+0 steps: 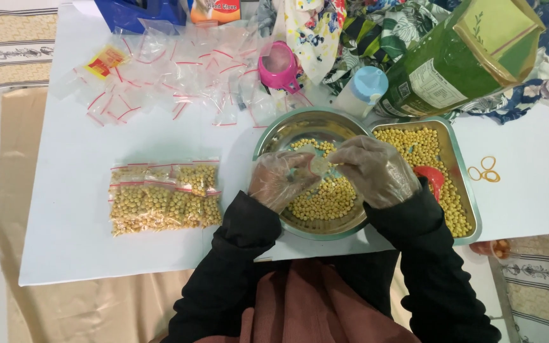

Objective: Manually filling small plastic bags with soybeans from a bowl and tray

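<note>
Both my hands wear thin clear plastic gloves and meet over a round steel bowl (274,134) half full of yellow beans (326,202). My left hand (281,179) and my right hand (376,170) together pinch a small clear zip bag (319,166) between their fingertips, just above the beans. A rectangular steel tray (465,184) of the same beans touches the bowl on the right, with a red scoop (432,179) lying in it under my right wrist.
Several filled bean bags (163,195) lie in a row left of the bowl. Empty zip bags (179,73) are strewn at the back, beside a pink cup (279,65), a white bottle with a blue cap (362,89) and a green pouch (462,57). Rubber bands (485,170) lie at right.
</note>
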